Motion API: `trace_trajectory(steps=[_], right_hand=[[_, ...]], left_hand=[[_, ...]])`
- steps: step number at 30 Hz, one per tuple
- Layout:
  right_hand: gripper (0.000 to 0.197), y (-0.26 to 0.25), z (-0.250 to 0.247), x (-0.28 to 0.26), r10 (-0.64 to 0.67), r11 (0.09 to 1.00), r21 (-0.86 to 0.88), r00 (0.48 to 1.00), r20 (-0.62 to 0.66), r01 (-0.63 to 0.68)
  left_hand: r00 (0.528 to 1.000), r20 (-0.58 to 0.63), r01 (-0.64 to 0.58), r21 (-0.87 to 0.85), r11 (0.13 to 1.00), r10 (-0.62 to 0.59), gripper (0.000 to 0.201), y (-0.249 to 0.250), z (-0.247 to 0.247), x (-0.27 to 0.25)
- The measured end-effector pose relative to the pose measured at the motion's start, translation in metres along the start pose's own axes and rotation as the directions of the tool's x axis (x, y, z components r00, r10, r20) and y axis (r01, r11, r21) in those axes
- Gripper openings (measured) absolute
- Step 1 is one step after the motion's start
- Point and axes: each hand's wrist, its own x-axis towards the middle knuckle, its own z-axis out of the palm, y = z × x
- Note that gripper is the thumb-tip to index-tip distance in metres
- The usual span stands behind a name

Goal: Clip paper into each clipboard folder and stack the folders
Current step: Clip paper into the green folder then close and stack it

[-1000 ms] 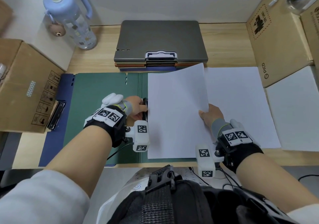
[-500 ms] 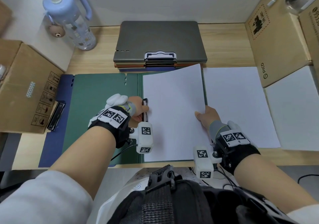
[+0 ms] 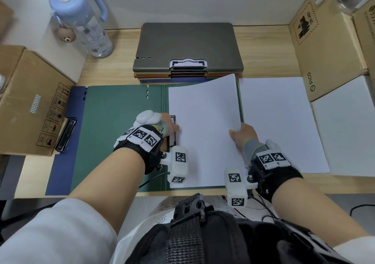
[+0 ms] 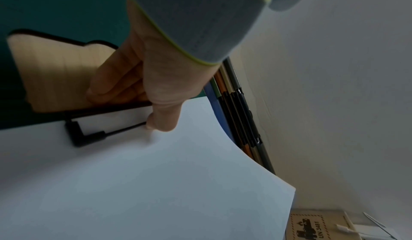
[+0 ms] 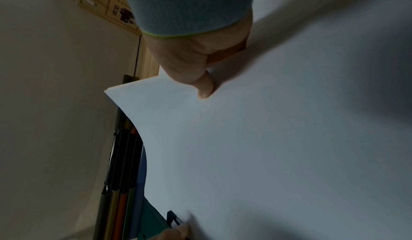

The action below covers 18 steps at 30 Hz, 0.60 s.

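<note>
White sleeves pushed up past the elbows. Black straps round both wrists, with white tags on top printed in black-and-white squares. A white box with the same squares beside each wrist, thin black wires hanging from them. Grey cuffs with a yellow-green edge by the left hand and right hand. A black harness with a buckle on the chest.

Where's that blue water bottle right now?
In the head view, the bottle stands at the far left of the desk, behind a cardboard box and left of the stacked folders.
</note>
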Motion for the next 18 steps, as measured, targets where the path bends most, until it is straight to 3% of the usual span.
trace_trajectory(steps=[18], right_hand=[[0.039,0.002,0.000,-0.002,-0.015,0.999,0.041,1.000,-0.014,0.016]], left_hand=[[1.000,-0.014,-0.016,0.040,0.999,0.016,0.043,-0.007,0.003,0.008]])
